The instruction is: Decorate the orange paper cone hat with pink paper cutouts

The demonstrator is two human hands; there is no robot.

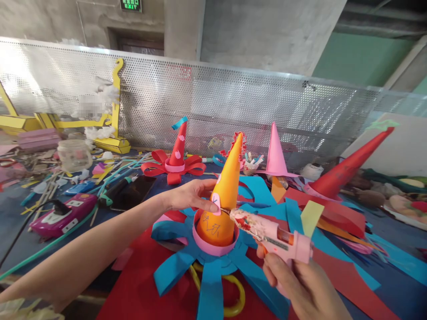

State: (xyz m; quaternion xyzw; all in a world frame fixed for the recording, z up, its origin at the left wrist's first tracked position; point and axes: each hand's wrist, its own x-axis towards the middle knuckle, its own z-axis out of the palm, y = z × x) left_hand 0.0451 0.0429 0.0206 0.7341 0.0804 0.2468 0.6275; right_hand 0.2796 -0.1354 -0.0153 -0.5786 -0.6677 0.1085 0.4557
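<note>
An orange-yellow paper cone hat (pixel 230 182) stands upright, with a pink band (pixel 215 249) at its base and blue paper loops (pixel 209 289) spreading around it. My left hand (pixel 191 194) pinches a small pink paper cutout (pixel 216 201) at the cone's left side. In my right hand (pixel 293 275) is a pink hot glue gun (pixel 271 233), its nozzle close to the cutout's lower edge. Dark pen lines mark the cone's lower front. Yellow scissor handles (pixel 238 298) show partly from beneath the loops.
Behind stand a red cone hat (pixel 178 151), a pink cone hat (pixel 276 153) and a tilted red cone (pixel 353 166). A purple power strip (pixel 65 215), a plastic jar (pixel 74 155) and scraps lie left. Coloured paper strips (pixel 343 240) cover the right. A perforated metal panel (pixel 216 106) runs behind.
</note>
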